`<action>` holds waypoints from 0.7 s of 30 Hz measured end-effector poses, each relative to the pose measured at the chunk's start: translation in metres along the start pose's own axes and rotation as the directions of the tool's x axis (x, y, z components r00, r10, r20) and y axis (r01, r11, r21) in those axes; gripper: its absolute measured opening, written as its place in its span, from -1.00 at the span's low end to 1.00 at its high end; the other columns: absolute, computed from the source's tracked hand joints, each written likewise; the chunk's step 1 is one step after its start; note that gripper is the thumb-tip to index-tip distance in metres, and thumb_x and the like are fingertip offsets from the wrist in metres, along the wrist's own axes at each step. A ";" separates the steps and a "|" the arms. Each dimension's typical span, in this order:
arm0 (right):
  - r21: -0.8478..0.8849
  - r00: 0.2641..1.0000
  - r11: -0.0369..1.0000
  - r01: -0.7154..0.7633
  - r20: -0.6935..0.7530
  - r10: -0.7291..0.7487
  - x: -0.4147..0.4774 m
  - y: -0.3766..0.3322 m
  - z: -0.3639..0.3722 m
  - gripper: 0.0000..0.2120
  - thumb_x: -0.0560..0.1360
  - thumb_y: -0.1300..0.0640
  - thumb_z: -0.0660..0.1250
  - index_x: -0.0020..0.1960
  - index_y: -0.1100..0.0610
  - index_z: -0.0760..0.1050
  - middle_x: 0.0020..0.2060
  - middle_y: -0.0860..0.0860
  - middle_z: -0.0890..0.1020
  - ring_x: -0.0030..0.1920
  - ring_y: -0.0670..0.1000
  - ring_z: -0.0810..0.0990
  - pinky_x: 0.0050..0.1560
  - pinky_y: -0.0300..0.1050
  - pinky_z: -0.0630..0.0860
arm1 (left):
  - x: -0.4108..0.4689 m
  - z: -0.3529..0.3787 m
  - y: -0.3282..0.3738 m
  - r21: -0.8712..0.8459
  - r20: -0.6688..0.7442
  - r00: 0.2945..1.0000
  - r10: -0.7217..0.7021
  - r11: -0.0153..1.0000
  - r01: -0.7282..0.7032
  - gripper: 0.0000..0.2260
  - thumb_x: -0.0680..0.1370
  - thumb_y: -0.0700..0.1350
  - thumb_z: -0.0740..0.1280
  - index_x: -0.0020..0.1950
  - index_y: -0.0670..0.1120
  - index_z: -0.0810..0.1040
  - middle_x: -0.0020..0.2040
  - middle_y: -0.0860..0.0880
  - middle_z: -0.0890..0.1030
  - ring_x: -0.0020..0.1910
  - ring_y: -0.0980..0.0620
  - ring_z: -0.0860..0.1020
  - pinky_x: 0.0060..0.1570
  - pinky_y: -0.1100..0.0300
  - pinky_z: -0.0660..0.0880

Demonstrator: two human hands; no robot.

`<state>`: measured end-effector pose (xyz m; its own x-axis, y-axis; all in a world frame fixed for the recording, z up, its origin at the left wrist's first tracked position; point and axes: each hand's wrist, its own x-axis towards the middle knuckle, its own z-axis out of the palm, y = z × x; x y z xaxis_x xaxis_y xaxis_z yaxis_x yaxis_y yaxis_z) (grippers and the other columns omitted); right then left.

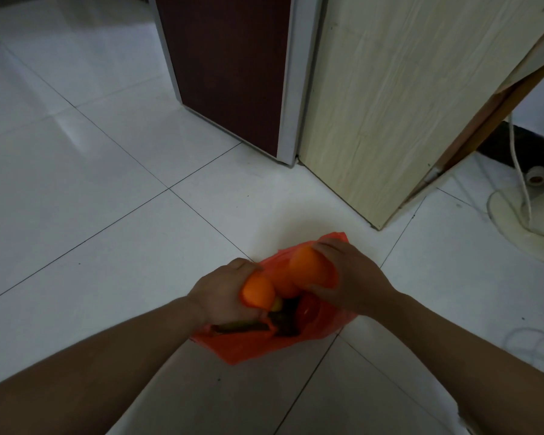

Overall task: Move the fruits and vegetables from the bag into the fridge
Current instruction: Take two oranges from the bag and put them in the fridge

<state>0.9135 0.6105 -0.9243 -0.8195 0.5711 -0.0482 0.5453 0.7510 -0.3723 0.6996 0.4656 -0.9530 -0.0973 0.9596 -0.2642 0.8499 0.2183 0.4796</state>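
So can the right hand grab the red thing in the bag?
Probably not yet: the right hand grips an orange. The red thing lies uncovered just below it in the bag.

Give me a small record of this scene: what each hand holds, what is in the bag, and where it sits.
left hand: grips an orange fruit
right hand: grips a second orange fruit
bag: orange plastic, open, lying on the floor
inside bag: red item, plus dark items too dim to name
floor: white tiles
behind: dark red panel beside pale wooden panel
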 end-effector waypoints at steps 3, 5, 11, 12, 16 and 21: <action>0.017 0.999 1.000 -0.002 0.036 0.001 -0.001 0.002 -0.002 -0.23 0.39 -0.21 0.38 0.46 0.04 0.16 0.42 -0.01 0.27 0.35 0.03 0.32 0.27 0.01 0.39 | 0.003 -0.004 0.005 0.008 -0.082 0.996 0.045 0.999 -0.044 -0.27 0.24 0.39 0.16 0.35 0.13 0.32 0.29 0.12 0.38 0.23 0.09 0.41 0.17 0.16 0.42; 0.044 0.998 0.999 0.008 0.059 -0.011 -0.002 0.005 -0.004 -0.22 0.38 -0.20 0.39 0.46 0.05 0.15 0.40 0.00 0.28 0.33 0.06 0.36 0.26 0.00 0.41 | 0.005 -0.004 0.010 0.040 -0.140 0.984 0.113 0.993 -0.109 -0.39 0.31 0.32 0.13 0.30 0.10 0.38 0.27 0.11 0.40 0.22 0.09 0.41 0.14 0.14 0.44; 0.042 0.998 0.999 -0.014 0.056 0.011 -0.006 0.003 0.001 -0.19 0.33 -0.21 0.43 0.43 0.06 0.17 0.37 0.03 0.27 0.27 0.08 0.38 0.21 0.03 0.44 | 0.010 0.001 0.022 0.169 0.041 0.989 0.142 0.975 -0.147 -0.48 0.43 0.19 0.18 0.35 0.03 0.37 0.31 0.03 0.40 0.28 0.02 0.38 0.15 0.11 0.42; 0.044 0.998 0.998 -0.034 0.055 0.031 -0.005 0.003 0.002 -0.19 0.32 -0.22 0.44 0.42 0.06 0.18 0.36 0.03 0.29 0.27 0.08 0.39 0.21 0.04 0.44 | 0.010 0.001 0.019 0.201 0.059 0.991 0.117 0.971 -0.127 -0.50 0.46 0.14 0.24 0.37 0.02 0.34 0.34 0.02 0.38 0.30 0.00 0.36 0.17 0.10 0.41; 0.064 0.994 0.995 -0.077 0.084 0.072 -0.002 0.005 0.003 -0.17 0.32 -0.21 0.44 0.42 0.05 0.14 0.35 0.04 0.32 0.27 0.09 0.39 0.23 0.07 0.43 | 0.006 -0.002 0.004 0.209 0.088 0.996 0.030 0.977 -0.048 -0.37 0.35 0.26 0.25 0.36 0.03 0.33 0.29 0.01 0.38 0.25 -0.01 0.39 0.13 0.07 0.44; 0.036 0.991 0.998 -0.051 0.126 0.046 -0.004 0.009 -0.002 -0.14 0.32 -0.16 0.46 0.45 0.04 0.10 0.39 0.05 0.28 0.29 0.10 0.38 0.27 0.03 0.38 | 0.000 -0.001 -0.003 0.163 0.150 0.989 -0.003 0.986 -0.022 -0.23 0.31 0.27 0.36 0.44 0.06 0.22 0.35 0.02 0.33 0.29 -0.01 0.36 0.19 0.05 0.42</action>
<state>0.9217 0.6156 -0.9254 -0.8093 0.5587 -0.1815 0.5795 0.7087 -0.4023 0.6961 0.4646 -0.9535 -0.0207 0.9213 -0.3882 0.9250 0.1651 0.3423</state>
